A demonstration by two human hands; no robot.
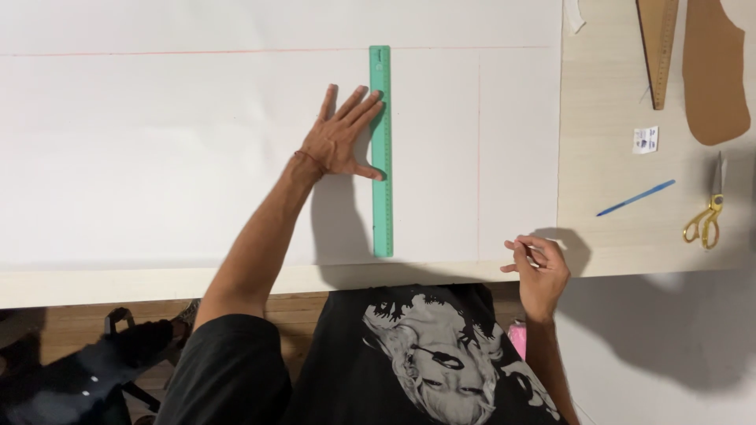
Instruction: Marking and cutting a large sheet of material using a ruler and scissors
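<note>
Left hand (340, 138) lies flat, fingers spread, pinning the green ruler (382, 149) to white paper (157, 157); right hand (539, 267) pinches a thin pencil (532, 253), poised to rule.

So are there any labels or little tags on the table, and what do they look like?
Tag: small white square with tiny blue marks, lying on the bare wood table right of the big paper, between the wooden ruler above and the blue pencil below.
No packages, signs or screens.

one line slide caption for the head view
Left hand presses a long green plastic ruler on white paper; right hand pinches a thin pencil.
</note>
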